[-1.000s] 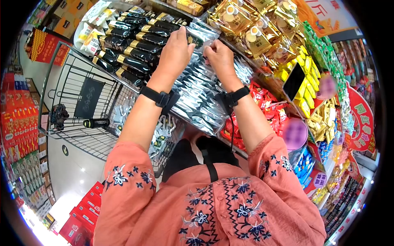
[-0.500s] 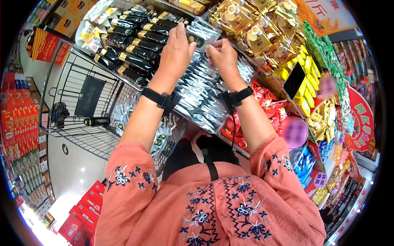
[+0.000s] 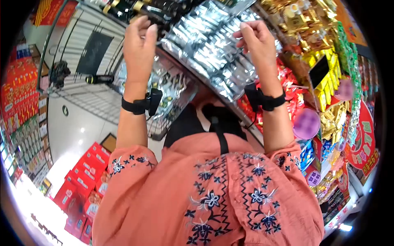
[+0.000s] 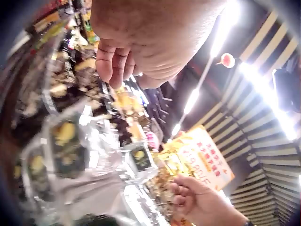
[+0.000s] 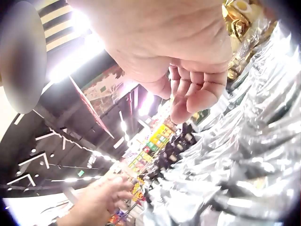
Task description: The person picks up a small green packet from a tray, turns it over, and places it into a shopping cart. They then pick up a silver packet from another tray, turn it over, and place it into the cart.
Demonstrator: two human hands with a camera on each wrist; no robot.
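Observation:
My left hand (image 3: 139,51) hangs in the air near the dark packs with gold bands (image 3: 158,11), its fingers loosely bent and holding nothing. Over the right side of the silver packets (image 3: 213,45) is my right hand (image 3: 261,45), also empty, with relaxed, partly curled fingers. The left wrist view shows silver packets with dark, yellow-marked labels (image 4: 68,141) below the left hand (image 4: 146,42). In the right wrist view, the right hand (image 5: 183,70) is beside the heap of silver packets (image 5: 244,155), with no item between its fingers.
A wire shopping cart (image 3: 117,65) holding silver packets (image 3: 164,82) stands at the left. Red packets (image 3: 289,88), yellow packets (image 3: 330,71) and gold packets (image 3: 305,24) fill the display at the right. Red boxes (image 3: 84,174) are at the lower left.
My hands have moved apart from the clear packet at the back of the silver packets, the left hand towards the cart. The head view has swung, showing more of the cart and less of the dark packs.

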